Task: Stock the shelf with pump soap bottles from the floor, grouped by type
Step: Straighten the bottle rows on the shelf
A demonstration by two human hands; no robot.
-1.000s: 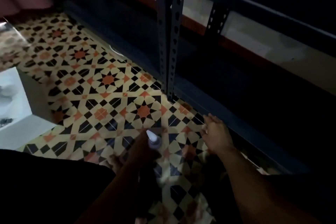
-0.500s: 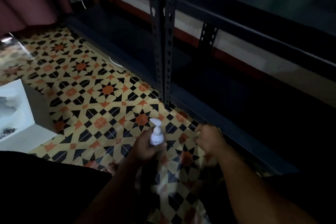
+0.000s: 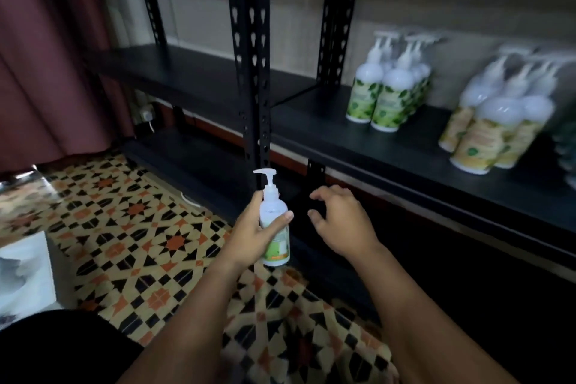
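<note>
My left hand (image 3: 254, 232) grips a white pump soap bottle (image 3: 274, 221) with a green and orange label, held upright above the floor in front of the rack's front post. Just right of it my right hand (image 3: 339, 221) hovers with loosely curled fingers and holds nothing. On the black shelf (image 3: 358, 150) stand a group of green-leaf labelled pump bottles (image 3: 386, 93) and, further right, a group of yellow labelled pump bottles (image 3: 495, 121).
A black perforated steel post (image 3: 249, 56) rises directly behind the held bottle. The left shelf bay (image 3: 174, 68) is bare. A maroon curtain (image 3: 46, 50) hangs at the left. A white box (image 3: 23, 274) sits on the patterned tile floor (image 3: 131, 227).
My left hand has lifted the bottle from near the floor to shelf height. The view has tilted up, bringing the stocked shelf into sight. My right hand rose and opened beside the bottle.
</note>
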